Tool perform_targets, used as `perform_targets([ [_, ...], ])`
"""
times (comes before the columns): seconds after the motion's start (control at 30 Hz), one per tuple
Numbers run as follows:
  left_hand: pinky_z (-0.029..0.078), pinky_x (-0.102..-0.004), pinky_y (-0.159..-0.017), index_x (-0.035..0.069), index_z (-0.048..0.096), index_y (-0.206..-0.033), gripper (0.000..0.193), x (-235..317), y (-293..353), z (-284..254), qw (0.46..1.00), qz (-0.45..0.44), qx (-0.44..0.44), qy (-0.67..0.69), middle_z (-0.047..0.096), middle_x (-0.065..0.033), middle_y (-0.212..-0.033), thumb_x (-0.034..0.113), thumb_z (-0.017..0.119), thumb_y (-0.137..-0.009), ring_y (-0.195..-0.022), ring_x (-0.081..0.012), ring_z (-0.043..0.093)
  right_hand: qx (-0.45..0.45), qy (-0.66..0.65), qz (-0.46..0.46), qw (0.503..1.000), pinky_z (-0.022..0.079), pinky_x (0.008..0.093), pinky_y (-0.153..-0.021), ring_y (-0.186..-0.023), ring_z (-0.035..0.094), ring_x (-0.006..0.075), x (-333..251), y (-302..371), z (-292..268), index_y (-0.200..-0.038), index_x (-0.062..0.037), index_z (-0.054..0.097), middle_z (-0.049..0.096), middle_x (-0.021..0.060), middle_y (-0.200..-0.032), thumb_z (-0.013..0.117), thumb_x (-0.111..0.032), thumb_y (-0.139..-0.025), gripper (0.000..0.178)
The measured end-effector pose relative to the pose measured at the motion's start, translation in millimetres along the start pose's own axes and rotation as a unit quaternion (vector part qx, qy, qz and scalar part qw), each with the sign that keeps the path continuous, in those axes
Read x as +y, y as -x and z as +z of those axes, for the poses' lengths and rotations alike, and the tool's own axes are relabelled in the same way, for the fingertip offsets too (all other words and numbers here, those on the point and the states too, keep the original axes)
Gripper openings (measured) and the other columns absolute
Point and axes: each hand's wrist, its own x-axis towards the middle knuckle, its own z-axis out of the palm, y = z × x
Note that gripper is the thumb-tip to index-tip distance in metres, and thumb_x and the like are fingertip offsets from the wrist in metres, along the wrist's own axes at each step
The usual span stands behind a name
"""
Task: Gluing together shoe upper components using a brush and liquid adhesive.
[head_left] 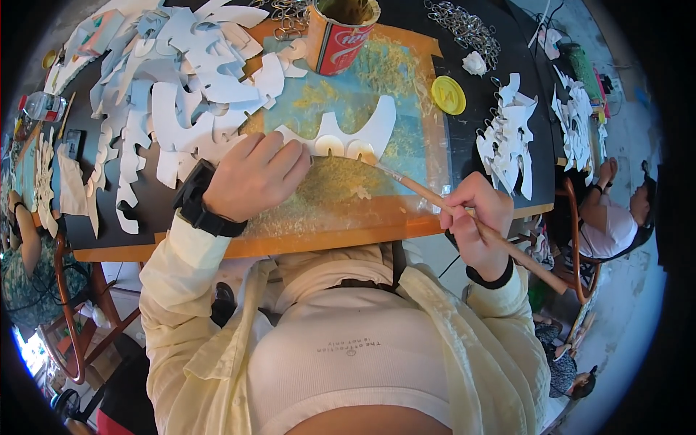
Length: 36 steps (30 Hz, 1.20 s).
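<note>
Brush (420, 190) in our right hand (478, 217), white cutout (373, 130) pinched in our left hand (257, 177), big pile of cutouts (206, 65) and red can (335, 47) crowding us.

White, flat curved cut-out (373, 129) with upswept prongs, two cream discs on its near edge, lying on the yellow-smeared blue sheet (296, 109). Long wooden-handled brush (415, 188) slants, tip at that edge by the right disc.
</note>
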Motion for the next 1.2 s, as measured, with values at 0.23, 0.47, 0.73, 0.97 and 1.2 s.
perform_targets([
  [0.23, 0.046, -0.0271, -0.063, 0.004, 0.064, -0.09, 0.027, -0.7, 0.1, -1.1, 1.0, -0.002, -0.006, 0.011, 0.058, -0.0021, -0.089, 0.008, 0.065, -0.063, -0.08, -0.0166, 0.056, 0.097, -0.342, 0.195, 0.914, 0.036, 0.0209, -0.041, -0.043, 0.045, 0.0104, -1.0, -15.2, -11.4, -0.078, -0.0015, 0.044, 0.051, 0.0068, -0.056, 0.037, -0.009, -0.084, 0.012],
  [0.47, 0.046, -0.027, -0.064, 0.005, 0.064, -0.09, 0.028, -0.9, 0.3, 0.9, 1.0, -0.002, 0.0, 0.018, 0.058, -0.0017, -0.089, 0.008, 0.064, -0.062, -0.08, -0.0166, 0.056, 0.081, -0.279, 0.163, 0.943, 0.04, 0.0205, -0.045, -0.046, 0.048, 0.0107, 11.1, -18.7, -2.9, -0.086, -0.0021, 0.044, 0.054, 0.01, -0.06, 0.035, -0.007, -0.089, 0.011],
  [0.73, 0.042, -0.024, -0.059, 0.008, 0.06, -0.079, 0.016, -2.2, 1.1, 7.2, 0.999, 0.002, 0.047, -0.011, 0.05, 0.0007, -0.078, 0.011, 0.063, -0.064, -0.072, -0.0136, 0.05, 0.057, -0.243, 0.135, 0.959, 0.041, 0.0192, -0.047, -0.05, 0.049, 0.008, 7.0, -15.7, 9.1, -0.087, -0.0014, 0.044, 0.056, 0.0082, -0.061, 0.038, -0.002, -0.089, 0.007],
  [0.97, 0.045, -0.0265, -0.061, 0.005, 0.063, -0.087, 0.026, -1.3, 1.7, 3.1, 1.0, -0.003, 0.011, 0.01, 0.056, -0.0009, -0.087, 0.008, 0.064, -0.062, -0.077, -0.0155, 0.054, -0.003, -0.213, 0.113, 0.971, 0.041, 0.0179, -0.048, -0.05, 0.05, 0.0059, 2.3, -10.9, 15.0, -0.086, -0.0007, 0.046, 0.057, 0.0055, -0.062, 0.04, -0.004, -0.089, 0.008],
  [1.2, 0.045, -0.0262, -0.061, 0.005, 0.063, -0.087, 0.025, -1.2, 2.7, 3.3, 1.0, -0.004, 0.012, 0.01, 0.056, -0.0009, -0.087, 0.008, 0.064, -0.062, -0.077, -0.0153, 0.054, 0.027, -0.266, 0.127, 0.955, 0.04, 0.0195, -0.046, -0.049, 0.049, 0.0072, 1.7, -13.7, 5.5, -0.085, -0.0012, 0.045, 0.056, 0.008, -0.061, 0.038, -0.004, -0.088, 0.008],
])
